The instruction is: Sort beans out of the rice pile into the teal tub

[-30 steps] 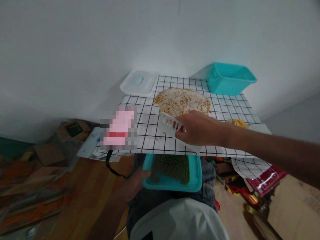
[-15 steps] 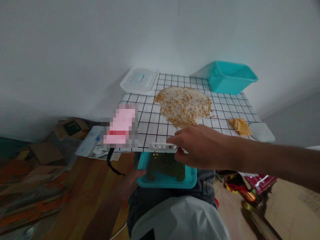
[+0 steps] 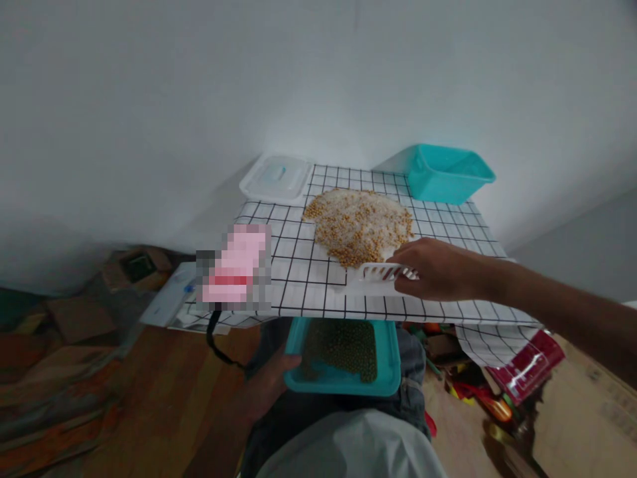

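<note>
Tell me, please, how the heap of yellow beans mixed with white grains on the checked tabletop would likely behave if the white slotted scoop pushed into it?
The heap of yellow beans and white grains is loose, so it would probably spread rather than slide whole. The round beans look apt to roll across the smooth checked tabletop. The white slotted scoop in the right hand might let the fine grains fall through.

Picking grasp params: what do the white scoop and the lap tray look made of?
White scoop: likely rigid plastic, matte, with moulded slots along its rim. Teal tray: probably smooth moulded plastic, uniform colour, rounded lip; the left hand holds its edge, the right hand grips the scoop.
</note>
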